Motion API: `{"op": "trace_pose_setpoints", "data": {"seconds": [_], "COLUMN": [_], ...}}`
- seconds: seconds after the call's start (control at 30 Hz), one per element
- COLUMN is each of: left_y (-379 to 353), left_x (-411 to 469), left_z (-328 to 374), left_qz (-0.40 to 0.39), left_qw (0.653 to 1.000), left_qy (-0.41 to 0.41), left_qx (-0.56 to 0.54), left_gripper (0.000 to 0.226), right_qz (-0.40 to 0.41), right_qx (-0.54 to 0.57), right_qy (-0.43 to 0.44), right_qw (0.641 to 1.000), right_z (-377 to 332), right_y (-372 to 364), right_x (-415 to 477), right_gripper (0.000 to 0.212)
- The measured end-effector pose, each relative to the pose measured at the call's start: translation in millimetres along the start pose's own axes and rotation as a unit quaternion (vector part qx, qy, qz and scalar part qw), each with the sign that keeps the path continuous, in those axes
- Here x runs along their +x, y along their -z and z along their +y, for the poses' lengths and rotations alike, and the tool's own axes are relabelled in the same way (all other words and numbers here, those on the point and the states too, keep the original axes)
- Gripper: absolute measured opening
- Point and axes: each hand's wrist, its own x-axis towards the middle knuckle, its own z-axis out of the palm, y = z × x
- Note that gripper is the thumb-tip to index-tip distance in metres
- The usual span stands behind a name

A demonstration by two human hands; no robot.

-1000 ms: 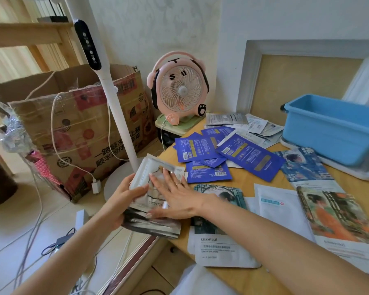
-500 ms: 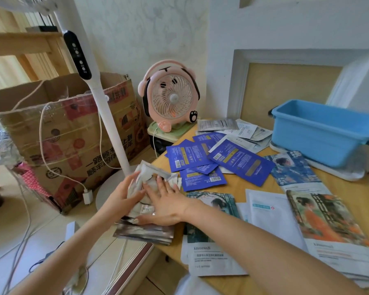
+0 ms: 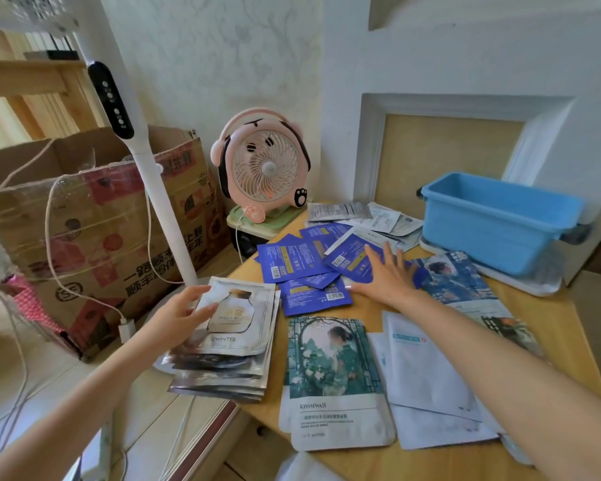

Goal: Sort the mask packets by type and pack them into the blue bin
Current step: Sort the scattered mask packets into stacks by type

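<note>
My left hand (image 3: 181,312) grips a stack of silver mask packets (image 3: 236,338) at the table's left corner, partly over the edge. My right hand (image 3: 386,276) lies flat, fingers spread, on the scattered dark blue packets (image 3: 292,263). A green illustrated packet (image 3: 330,376) and white packets (image 3: 427,387) lie near the front edge. A blue illustrated packet (image 3: 455,279) lies right of my right hand. Small grey and white sachets (image 3: 361,215) sit at the back. The blue bin (image 3: 497,223) stands at the back right, and no packets show inside it.
A pink desk fan (image 3: 262,168) stands at the table's back left corner. A white floor-fan pole (image 3: 153,175) and a large cardboard box (image 3: 94,223) are to the left, with cables on the floor. The bin rests on a white tray (image 3: 531,286).
My right hand left the silver stack and moved right and back onto the dark blue packets. My left hand keeps holding the silver stack, which now lies squared up.
</note>
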Motion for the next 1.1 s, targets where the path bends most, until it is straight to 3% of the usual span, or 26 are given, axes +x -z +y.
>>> {"op": "trace_pose_setpoints", "data": {"seconds": [0.13, 0.27, 0.37, 0.47, 0.5, 0.6, 0.63, 0.73, 0.77, 0.83, 0.9, 1.0, 1.1], "left_y": [-3.3, -14.2, -32.7, -52.1, -57.4, -71.1, -76.2, -90.8, -95.0, -103.4, -110.2, -116.4, -118.0], "left_x": [10.2, 23.1, 33.6, 49.3, 55.3, 72.2, 78.4, 90.8, 92.9, 94.7, 94.6, 94.4, 98.6], "left_z": [8.9, 31.5, 62.4, 93.6, 104.0, 128.3, 131.6, 125.4, 121.6, 114.1, 108.8, 106.9, 108.8], "left_qz": [0.009, 0.048, 0.070, 0.060, 0.052, 0.003, -0.013, -0.075, -0.088, -0.124, -0.186, -0.196, -0.179], "left_qw": [0.996, 0.984, 0.979, 0.988, 0.990, 0.994, 0.994, 0.981, 0.965, 0.932, 0.909, 0.871, 0.862], "left_qy": [-0.013, -0.048, -0.109, -0.120, -0.121, -0.102, -0.099, -0.094, -0.104, -0.132, -0.150, -0.191, -0.196], "left_qx": [0.087, 0.163, 0.157, 0.080, 0.049, -0.042, -0.036, 0.152, 0.224, 0.315, 0.341, 0.408, 0.432], "left_gripper": [0.051, 0.051, 0.049, 0.057, 0.061, 0.069, 0.064, 0.054, 0.053, 0.054, 0.061, 0.072, 0.074], "right_qz": [-0.032, 0.006, 0.055, 0.103, 0.091, -0.099, -0.113, 0.055, 0.079, 0.008, -0.052, -0.004, 0.057], "right_qx": [-0.010, -0.126, -0.136, -0.147, -0.132, 0.008, 0.051, 0.120, 0.115, 0.093, 0.054, -0.006, -0.126], "right_qy": [-0.026, 0.069, 0.115, 0.121, 0.130, 0.143, 0.127, 0.058, 0.038, 0.031, 0.050, 0.080, 0.126], "right_qw": [0.999, 0.990, 0.982, 0.976, 0.979, 0.985, 0.984, 0.990, 0.989, 0.995, 0.996, 0.997, 0.982], "right_z": [15.6, 14.1, 4.1, -31.0, -48.0, -90.2, -93.2, -62.0, -43.3, -7.6, 13.0, 19.1, 14.7], "right_y": [-10.7, -9.8, 10.2, 34.5, 38.8, 32.4, 28.0, 19.3, 13.6, 2.1, -6.7, -11.7, -13.2], "right_x": [3.8, -2.6, -5.6, -11.1, -13.0, -7.8, -1.5, 19.6, 27.2, 36.6, 47.1, 54.4, 50.2], "right_gripper": [0.092, 0.062, 0.041, 0.027, 0.026, 0.034, 0.037, 0.034, 0.043, 0.077, 0.091, 0.074, 0.052]}}
